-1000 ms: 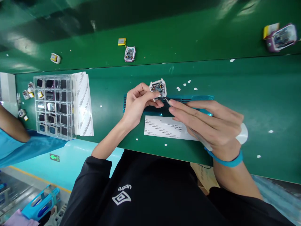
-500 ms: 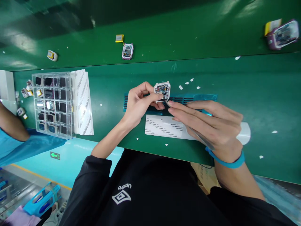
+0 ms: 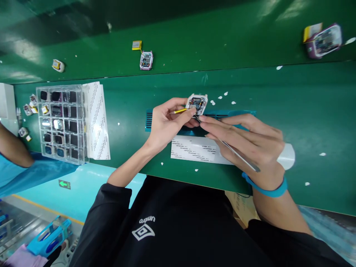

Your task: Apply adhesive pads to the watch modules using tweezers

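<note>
My left hand grips a white smartwatch case with its circuit board facing up. A yellow-edged battery shows between the thumb and fingers of that hand. Metal tweezers are pinched in my right hand, their shaft passing under the palm. Their tip is at the lower edge of the case, where my fingertips partly hide it. Below both hands lies a white printed adhesive sheet, and under them a blue slotted strip.
At left stands a clear compartment tray of watch parts beside printed sheets. Open watch cases with batteries lie farther back, one purple case at right. White sticker bits dot the green bench. Another person's arm is at far left.
The watch case has shifted slightly right and tilted in my left hand, and the battery edge now shows. The tweezers have turned a little in my right hand, exposing more shaft.
</note>
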`<state>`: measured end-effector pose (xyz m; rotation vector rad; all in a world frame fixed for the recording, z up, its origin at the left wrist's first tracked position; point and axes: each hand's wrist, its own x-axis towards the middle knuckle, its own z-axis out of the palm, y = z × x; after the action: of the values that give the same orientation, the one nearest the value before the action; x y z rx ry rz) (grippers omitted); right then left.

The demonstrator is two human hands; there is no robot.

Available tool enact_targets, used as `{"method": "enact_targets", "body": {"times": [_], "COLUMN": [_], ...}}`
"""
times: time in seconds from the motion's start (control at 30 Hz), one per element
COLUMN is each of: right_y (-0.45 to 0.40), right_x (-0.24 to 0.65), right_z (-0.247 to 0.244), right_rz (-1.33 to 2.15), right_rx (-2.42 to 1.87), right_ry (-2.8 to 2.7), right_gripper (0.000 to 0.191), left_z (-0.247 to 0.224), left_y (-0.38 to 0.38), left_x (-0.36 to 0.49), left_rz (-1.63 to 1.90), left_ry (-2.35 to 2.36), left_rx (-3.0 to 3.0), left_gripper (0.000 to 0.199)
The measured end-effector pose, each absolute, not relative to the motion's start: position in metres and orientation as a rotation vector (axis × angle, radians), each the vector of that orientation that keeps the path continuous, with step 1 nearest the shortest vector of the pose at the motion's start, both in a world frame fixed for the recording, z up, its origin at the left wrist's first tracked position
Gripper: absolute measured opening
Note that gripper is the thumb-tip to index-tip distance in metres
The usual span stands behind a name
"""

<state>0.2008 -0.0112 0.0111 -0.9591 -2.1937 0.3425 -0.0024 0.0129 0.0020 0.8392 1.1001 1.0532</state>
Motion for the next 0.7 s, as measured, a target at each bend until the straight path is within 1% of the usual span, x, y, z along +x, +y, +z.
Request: {"method": "enact_targets", "body": {"times": [0.13, 0.23, 0.37, 0.43, 0.6, 0.7], "right_y": [-0.010, -0.011, -0.012, -0.011, -0.007, -0.006], "right_x": [0.199, 0.199, 0.201, 0.202, 0.202, 0.201], "right_z": [0.010, 0.011, 0.014, 0.014, 0.013, 0.013], "right_rz": [0.284, 0.253, 0.390, 0.406, 0.261, 0.187], "right_rx": [-0.900, -0.927, -0.958, -0.935, -0.902, -0.894], "right_ry": [-2.095, -2.055, -2.130, -2.160, -2.152, -2.147], "right_gripper": [0.072, 0.072, 0.077, 0.078, 0.081, 0.085], "left_z": [-0.002, -0.001, -0.001, 0.000, -0.006, -0.020], "left_y": [0.011, 0.011, 0.011, 0.010, 0.015, 0.044], "left_x": [0.000, -0.001, -0.003, -0.002, -0.007, -0.043], "left_rz": [1.090, 1.071, 1.070, 1.072, 1.054, 1.127], "left_ry": [1.113, 1.127, 1.133, 1.124, 1.098, 1.290], "left_rx": [0.869, 0.895, 0.900, 0.877, 0.940, 1.215], "left_gripper": [0.019, 0.019, 0.019, 0.020, 0.032, 0.033]}}
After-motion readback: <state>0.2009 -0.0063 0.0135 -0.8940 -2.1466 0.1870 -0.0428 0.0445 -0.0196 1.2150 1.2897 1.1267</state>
